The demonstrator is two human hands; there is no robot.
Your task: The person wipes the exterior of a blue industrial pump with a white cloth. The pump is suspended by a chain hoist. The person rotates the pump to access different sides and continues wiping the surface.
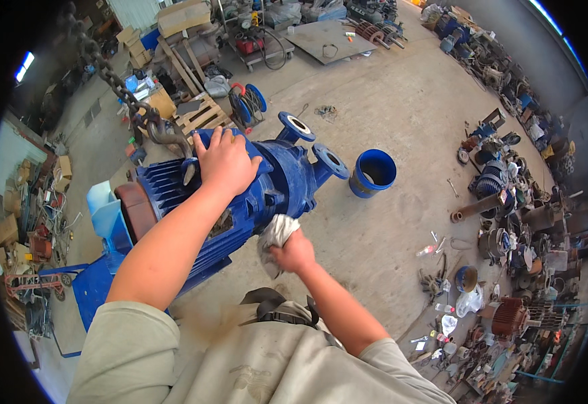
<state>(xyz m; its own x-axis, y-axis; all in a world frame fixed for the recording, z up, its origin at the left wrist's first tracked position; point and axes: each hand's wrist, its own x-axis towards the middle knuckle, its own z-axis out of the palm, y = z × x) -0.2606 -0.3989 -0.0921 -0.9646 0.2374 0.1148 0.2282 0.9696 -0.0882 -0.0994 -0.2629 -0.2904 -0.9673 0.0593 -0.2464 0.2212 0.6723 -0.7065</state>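
Note:
A large blue motor-driven pump [284, 168] with two round flanges and a finned motor body lies in front of me. A chain hook [166, 138] is at its top, by the lifting eye. My left hand [225, 163] rests flat on the blue box on top of the motor, fingers stretched out and holding nothing. Lower down on the near side, my right hand [295, 252] is closed round a crumpled whitish rag [277, 237]. The rag is up against the pump's lower edge; whether it presses on the metal is hard to see.
A blue bucket [373, 173] stands on the concrete floor just right of the flanges. The heavy chain [105, 67] hangs from the upper left. Motor parts, pipes and tools [502, 222] crowd the right side. A wooden pallet [203, 116] and cable reel [248, 101] lie beyond the pump.

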